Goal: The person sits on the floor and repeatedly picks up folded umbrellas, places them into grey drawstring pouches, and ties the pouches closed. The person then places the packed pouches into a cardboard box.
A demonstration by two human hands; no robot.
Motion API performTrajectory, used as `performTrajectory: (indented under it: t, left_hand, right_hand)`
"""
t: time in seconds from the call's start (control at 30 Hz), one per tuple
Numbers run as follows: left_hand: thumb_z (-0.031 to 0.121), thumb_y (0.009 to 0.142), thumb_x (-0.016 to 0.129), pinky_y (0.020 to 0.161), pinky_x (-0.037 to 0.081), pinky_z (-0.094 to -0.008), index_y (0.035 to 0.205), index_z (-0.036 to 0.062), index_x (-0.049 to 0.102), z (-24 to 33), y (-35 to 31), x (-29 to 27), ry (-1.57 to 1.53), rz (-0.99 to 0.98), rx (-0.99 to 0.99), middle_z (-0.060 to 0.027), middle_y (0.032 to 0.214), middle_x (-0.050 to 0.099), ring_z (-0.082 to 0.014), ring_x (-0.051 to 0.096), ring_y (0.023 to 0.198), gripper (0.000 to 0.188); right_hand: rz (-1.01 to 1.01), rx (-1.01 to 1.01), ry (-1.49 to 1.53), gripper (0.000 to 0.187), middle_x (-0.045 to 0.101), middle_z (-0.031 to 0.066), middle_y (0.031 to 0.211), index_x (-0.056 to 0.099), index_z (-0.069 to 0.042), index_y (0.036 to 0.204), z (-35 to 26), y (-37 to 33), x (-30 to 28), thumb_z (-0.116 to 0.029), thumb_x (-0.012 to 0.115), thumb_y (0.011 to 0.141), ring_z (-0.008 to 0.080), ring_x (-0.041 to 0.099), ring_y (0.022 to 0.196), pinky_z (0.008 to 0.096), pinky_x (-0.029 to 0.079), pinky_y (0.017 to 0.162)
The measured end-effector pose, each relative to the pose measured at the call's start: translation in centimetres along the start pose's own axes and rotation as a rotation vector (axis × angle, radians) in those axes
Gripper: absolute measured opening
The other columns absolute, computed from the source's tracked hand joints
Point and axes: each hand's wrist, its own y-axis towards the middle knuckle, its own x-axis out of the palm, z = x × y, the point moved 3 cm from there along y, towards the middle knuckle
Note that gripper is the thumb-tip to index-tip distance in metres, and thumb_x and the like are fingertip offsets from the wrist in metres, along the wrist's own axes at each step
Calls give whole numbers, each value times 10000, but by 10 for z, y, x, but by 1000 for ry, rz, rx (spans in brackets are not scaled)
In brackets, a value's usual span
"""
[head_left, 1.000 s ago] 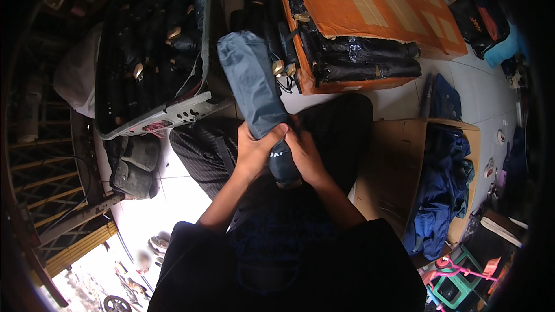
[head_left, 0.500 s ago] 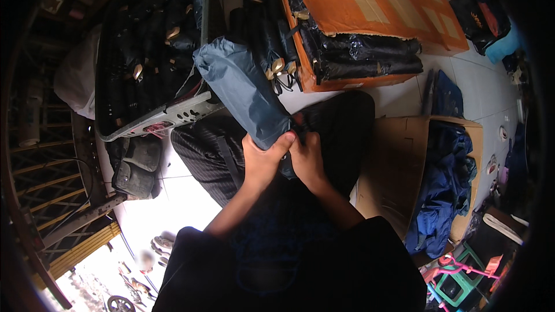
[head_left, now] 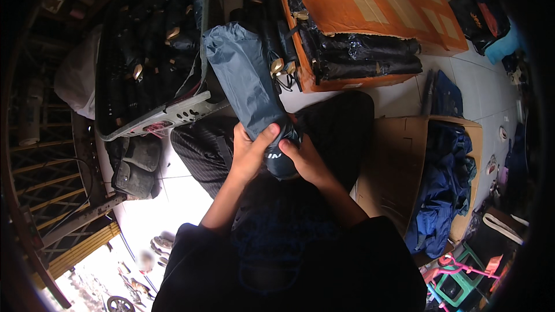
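Clasping blue-grey pouch (head_left: 244,81); left grip (head_left: 248,153), right grip (head_left: 305,159) closed around near part; bulk beyond

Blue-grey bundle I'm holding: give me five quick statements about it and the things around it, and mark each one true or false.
1. The left hand and right hand both hold the blue-grey bundle. True.
2. Both thumbs are hidden behind the bundle. False: both thumbs show on its near side.
3. Dark packs show at the torn-open side of the orange box. True.
4. The brown cardboard box at the right holds orange fabric. False: the fabric in it is blue.
5. The crate at the upper left has dark bundles in it. True.
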Motion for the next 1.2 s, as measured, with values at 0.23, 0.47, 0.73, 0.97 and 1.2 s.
performTrajectory:
  t: [0.23,0.47,0.73,0.97,1.2]
  left_hand:
    - [252,906,613,834,482,-303,1082,-59,581,7,4,7,4,-15,-22,-148,998,667,-178,629,898,359]
    - [286,906,627,816,486,-302,1075,-51,590,5,4,2,3,27,-21,-118,988,667,-163,627,877,379]
    - [253,873,673,774,483,-275,1027,-47,606,1,-1,7,152,124,-24,-93,935,659,-130,610,849,344]
    - [290,846,701,832,459,-283,1044,-51,577,-7,-21,14,272,263,57,-81,959,639,-140,586,893,413]
    - [588,916,379,1075,315,-391,1374,-54,338,0,-14,-4,17,-63,81,-215,1326,486,-297,460,1249,789]
  right_hand:
    - [122,61,-124,523,567,147,1163,477,48,1261,-3,-1,4,-306,597,895,176,537,1079,316,416,915]
    - [131,-122,74,468,615,114,1060,521,38,1212,-2,3,5,-252,627,860,178,574,1000,316,445,869]
    - [152,-215,-106,388,634,105,967,557,43,1115,-4,4,2,-163,670,806,150,598,936,301,472,817]
    - [227,-258,-274,330,657,103,891,574,38,1074,-14,-6,9,-138,652,806,141,627,840,295,489,764]
    - [85,128,-101,269,666,64,813,645,17,900,-5,-8,0,-239,671,822,114,623,791,282,485,729]
